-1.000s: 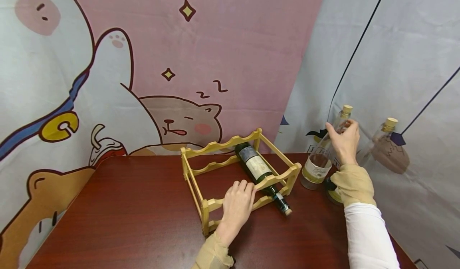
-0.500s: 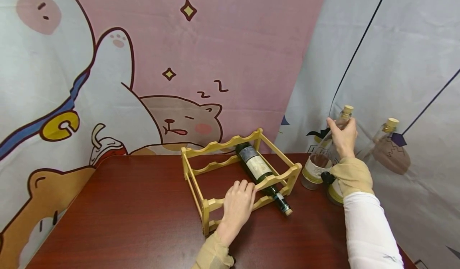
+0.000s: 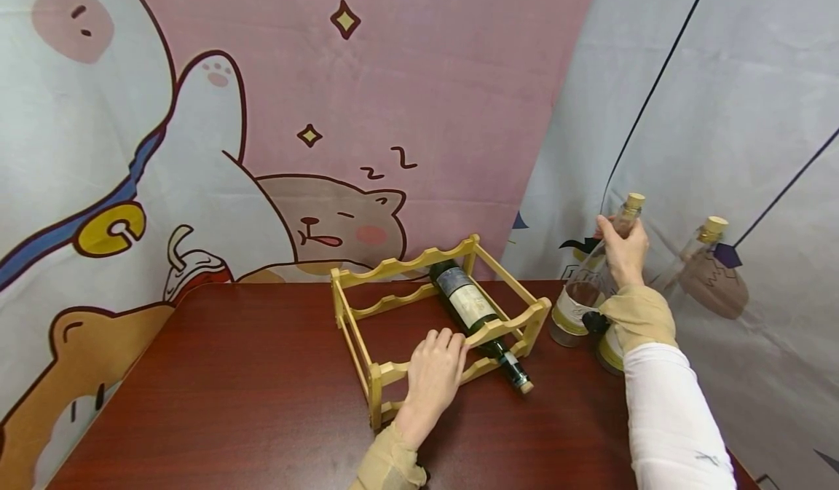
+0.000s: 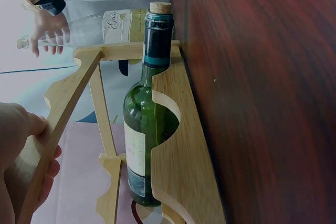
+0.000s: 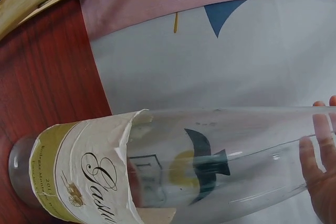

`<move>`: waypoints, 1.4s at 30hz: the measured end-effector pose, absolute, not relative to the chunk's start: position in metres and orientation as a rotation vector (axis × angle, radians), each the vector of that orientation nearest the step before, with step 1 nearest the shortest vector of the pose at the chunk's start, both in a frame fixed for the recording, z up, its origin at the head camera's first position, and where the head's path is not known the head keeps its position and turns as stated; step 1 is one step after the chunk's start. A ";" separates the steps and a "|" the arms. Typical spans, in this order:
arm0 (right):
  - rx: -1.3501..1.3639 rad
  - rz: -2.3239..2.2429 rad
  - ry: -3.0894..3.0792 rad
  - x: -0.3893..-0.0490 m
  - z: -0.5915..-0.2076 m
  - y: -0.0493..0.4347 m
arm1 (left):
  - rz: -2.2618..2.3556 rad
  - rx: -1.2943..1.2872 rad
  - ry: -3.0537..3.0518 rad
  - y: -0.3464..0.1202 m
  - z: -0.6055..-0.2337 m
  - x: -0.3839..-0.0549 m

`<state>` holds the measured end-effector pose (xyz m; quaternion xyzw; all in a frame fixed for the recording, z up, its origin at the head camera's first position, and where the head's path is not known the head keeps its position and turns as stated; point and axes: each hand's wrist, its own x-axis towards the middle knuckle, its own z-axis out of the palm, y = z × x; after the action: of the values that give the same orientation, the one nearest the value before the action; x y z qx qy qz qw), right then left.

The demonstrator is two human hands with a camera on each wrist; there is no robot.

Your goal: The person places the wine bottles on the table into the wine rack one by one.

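Note:
My left hand grips the upper front rail of a wooden wine rack, thumb on one side and fingers curled under in the left wrist view. A green wine bottle with a cork lies in the rack's lower tier, its neck poking out at the front right. My right hand holds a clear glass bottle by its neck, just below the cork. This bottle stands on the table right of the rack, and its torn white and yellow-green label faces the right wrist camera.
A second clear corked bottle stands just right of the held one, partly behind my right forearm. The dark red table meets a cartoon-printed cloth at the back and a grey-white one on the right.
My right hand has settled closer round the clear bottle's neck, its fingers drawing in from a looser spread. My left hand and the rack stay where they were.

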<state>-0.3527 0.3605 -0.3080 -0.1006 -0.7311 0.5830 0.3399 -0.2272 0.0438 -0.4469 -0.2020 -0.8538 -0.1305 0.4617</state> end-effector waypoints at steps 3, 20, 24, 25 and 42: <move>-0.244 1.612 -1.837 -0.350 -0.304 0.357 | -0.314 -0.497 -2.098 0.044 -0.447 -0.227; -0.236 1.581 -1.758 -0.342 -0.301 0.346 | -0.306 -0.493 -2.110 0.044 -0.447 -0.227; -0.266 1.543 -1.769 -0.344 -0.303 0.348 | -0.306 -0.493 -2.111 0.044 -0.448 -0.227; -0.275 1.542 -1.767 -0.345 -0.304 0.349 | -0.308 -0.494 -2.110 0.044 -0.448 -0.227; -0.344 1.416 -1.727 -0.362 -0.321 0.357 | -0.312 -0.496 -2.107 0.044 -0.448 -0.228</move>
<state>-0.3620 0.3573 -0.3211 -0.1376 -0.6911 0.5667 0.4269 -0.2284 0.0444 -0.4484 -0.2014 -0.8557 -0.1268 0.4594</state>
